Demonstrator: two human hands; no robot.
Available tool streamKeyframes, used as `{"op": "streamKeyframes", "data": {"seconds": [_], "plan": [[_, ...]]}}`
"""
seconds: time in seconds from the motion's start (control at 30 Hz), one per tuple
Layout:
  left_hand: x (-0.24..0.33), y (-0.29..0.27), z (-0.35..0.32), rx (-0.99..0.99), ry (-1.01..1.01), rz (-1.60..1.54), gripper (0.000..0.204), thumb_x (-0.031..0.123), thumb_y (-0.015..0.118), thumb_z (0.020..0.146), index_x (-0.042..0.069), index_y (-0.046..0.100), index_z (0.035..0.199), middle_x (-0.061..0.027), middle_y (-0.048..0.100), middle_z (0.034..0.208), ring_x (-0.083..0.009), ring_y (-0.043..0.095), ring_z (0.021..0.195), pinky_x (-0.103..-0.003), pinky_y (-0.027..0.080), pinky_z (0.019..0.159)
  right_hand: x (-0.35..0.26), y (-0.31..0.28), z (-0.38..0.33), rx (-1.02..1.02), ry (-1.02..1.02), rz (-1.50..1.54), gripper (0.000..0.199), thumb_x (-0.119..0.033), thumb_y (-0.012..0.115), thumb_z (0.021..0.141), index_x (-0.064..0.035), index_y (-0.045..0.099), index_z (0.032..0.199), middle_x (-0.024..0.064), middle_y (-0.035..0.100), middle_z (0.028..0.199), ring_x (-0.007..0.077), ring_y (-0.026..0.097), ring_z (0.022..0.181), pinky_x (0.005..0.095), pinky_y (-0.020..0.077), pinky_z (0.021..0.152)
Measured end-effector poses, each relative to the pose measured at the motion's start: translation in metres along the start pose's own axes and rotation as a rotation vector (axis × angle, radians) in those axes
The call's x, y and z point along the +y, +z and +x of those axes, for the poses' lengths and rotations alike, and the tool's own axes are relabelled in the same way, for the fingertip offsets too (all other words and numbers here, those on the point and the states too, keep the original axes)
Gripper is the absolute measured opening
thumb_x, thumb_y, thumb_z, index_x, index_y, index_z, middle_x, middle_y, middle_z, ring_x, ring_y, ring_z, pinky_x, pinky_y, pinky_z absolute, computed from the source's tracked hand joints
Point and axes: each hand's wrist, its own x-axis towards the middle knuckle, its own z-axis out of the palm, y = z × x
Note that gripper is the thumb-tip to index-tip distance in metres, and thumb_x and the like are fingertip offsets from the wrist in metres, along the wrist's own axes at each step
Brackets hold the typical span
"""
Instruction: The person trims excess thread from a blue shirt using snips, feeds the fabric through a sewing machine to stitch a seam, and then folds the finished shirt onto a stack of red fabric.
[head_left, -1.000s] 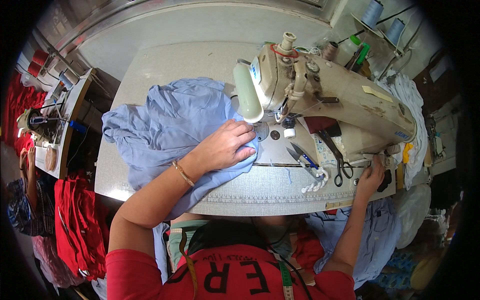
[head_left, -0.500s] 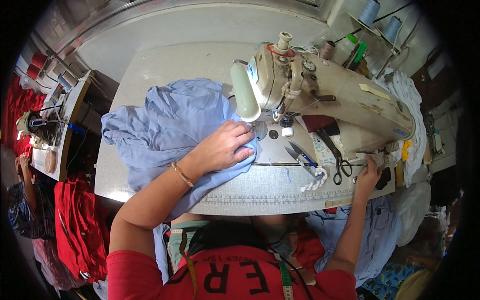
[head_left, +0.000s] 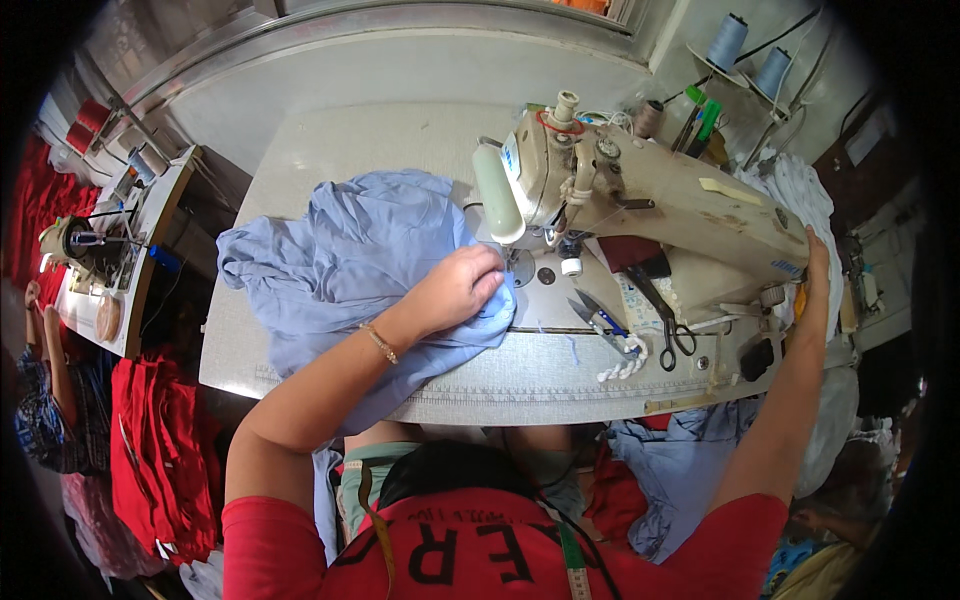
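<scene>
Light-blue cloth [head_left: 345, 235] lies bunched on the sewing table, its right edge beside the needle area of a beige sewing machine [head_left: 680, 185]. My left hand [head_left: 462, 288] is closed on that edge, fingers bent together, just in front of the round needle plate [head_left: 520, 268]. At the machine's right end, my right hand [head_left: 817, 275] lies along the side with its fingers stretched out, touching the end near the handwheel, which is mostly hidden. Black-handled scissors [head_left: 665, 318] and small thread snips [head_left: 600, 315] with a white braided cord [head_left: 625, 368] rest between the hands.
A measuring tape strip [head_left: 470, 402] runs along the front edge of the table. Blue thread cones [head_left: 727, 42] stand at the back right. On the left are red cloth [head_left: 160, 450] and a second machine [head_left: 75, 245], with another person's hands near it.
My right hand has moved from the small parts at the table's right front up to the machine's right end. The left hand stays on the cloth. The view has shifted slightly.
</scene>
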Motion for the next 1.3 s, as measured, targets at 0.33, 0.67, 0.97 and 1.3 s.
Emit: {"op": "streamKeyframes", "data": {"seconds": [0.33, 0.67, 0.97, 1.3], "plan": [[-0.023, 0.014, 0.0, 0.205, 0.002, 0.269, 0.019, 0.013, 0.063, 0.084, 0.002, 0.064, 0.099, -0.0152, 0.057, 0.101, -0.0336, 0.055, 0.097, -0.043, 0.046, 0.086, 0.02, 0.053, -0.082, -0.074, 0.034, 0.754, 0.046, -0.037, 0.052, 0.097, -0.0009, 0.056, 0.124, 0.0125, 0.059, 0.117, 0.022, 0.055, 0.104, 0.0358, 0.0417, 0.093], [-0.017, 0.003, -0.006, 0.244, -0.092, 0.299, 0.01, 0.011, 0.064, 0.084, 0.002, 0.062, 0.088, -0.0157, 0.063, 0.086, -0.0367, 0.059, 0.083, -0.044, 0.048, 0.077, 0.055, 0.08, -0.127, 0.097, -0.062, 0.921, 0.044, -0.035, 0.052, 0.098, -0.0034, 0.049, 0.13, 0.0087, 0.054, 0.121, 0.0207, 0.053, 0.107, 0.0358, 0.0401, 0.095], [0.017, -0.04, -0.094, 0.197, -0.179, 0.201, 0.013, 0.01, 0.066, 0.084, 0.001, 0.067, 0.093, -0.0132, 0.06, 0.083, -0.0316, 0.057, 0.079, -0.039, 0.047, 0.072, -0.161, 0.113, -0.375, -0.647, -0.726, -0.053, 0.037, -0.007, 0.06, 0.085, -0.0022, 0.058, 0.121, 0.0152, 0.06, 0.118, 0.0307, 0.059, 0.107, 0.0363, 0.0454, 0.094], [0.018, -0.037, -0.087, 0.188, -0.179, 0.107, 0.013, 0.01, 0.069, 0.082, 0.002, 0.068, 0.091, -0.0123, 0.058, 0.078, -0.0291, 0.056, 0.069, -0.036, 0.047, 0.064, -0.21, 0.15, -0.393, -0.942, -0.735, -0.176, 0.023, -0.007, 0.053, 0.088, -0.0064, 0.057, 0.11, 0.0138, 0.063, 0.095, 0.0354, 0.062, 0.091, 0.0446, 0.0501, 0.079]]}}
